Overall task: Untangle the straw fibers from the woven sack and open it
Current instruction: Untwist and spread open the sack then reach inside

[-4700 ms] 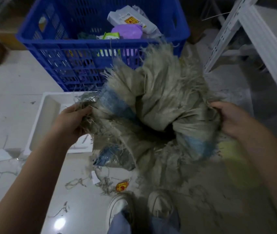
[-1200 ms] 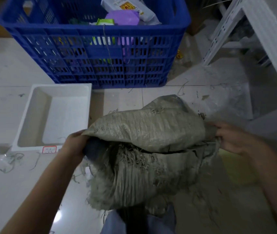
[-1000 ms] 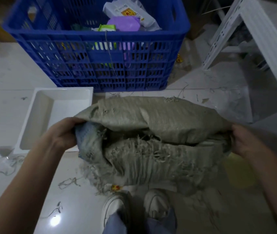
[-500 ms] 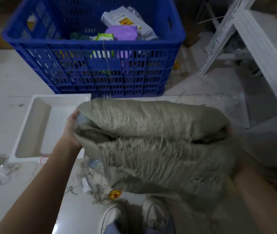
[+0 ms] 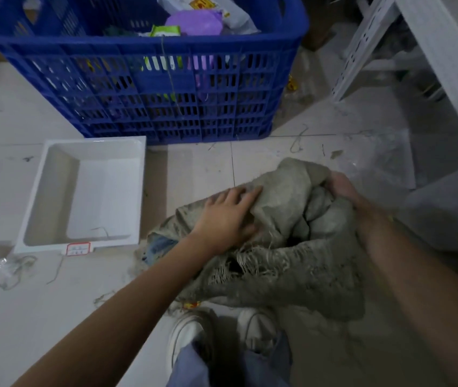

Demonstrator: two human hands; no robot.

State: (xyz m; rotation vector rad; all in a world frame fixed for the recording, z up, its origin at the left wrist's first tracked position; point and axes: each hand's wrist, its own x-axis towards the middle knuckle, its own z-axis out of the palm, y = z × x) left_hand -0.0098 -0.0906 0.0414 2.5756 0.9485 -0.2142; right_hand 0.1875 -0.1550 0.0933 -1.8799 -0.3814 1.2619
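Note:
The grey-green woven sack (image 5: 286, 263) hangs crumpled between my arms, just above my shoes. Frayed straw fibers (image 5: 253, 256) stick out along its torn front edge, around a dark gap. My left hand (image 5: 226, 213) lies on the sack's upper left fold, palm down with the fingers spread; its thumb side is hidden in the cloth. My right hand (image 5: 346, 194) is closed on the bunched top right of the sack. A blue-striped part of the sack (image 5: 160, 244) shows under my left wrist.
A blue slatted crate (image 5: 149, 88) with packets stands ahead. A white plastic tray (image 5: 88, 191) sits on the floor to the left. A white slotted shelf frame (image 5: 428, 51) rises at the right. Loose fibers and clear plastic litter the tiles. My white shoes (image 5: 222, 333) are below.
The sack was stretched wide between both hands; now it is bunched lower and to the right. My left hand left the sack's left edge and came onto its top fold.

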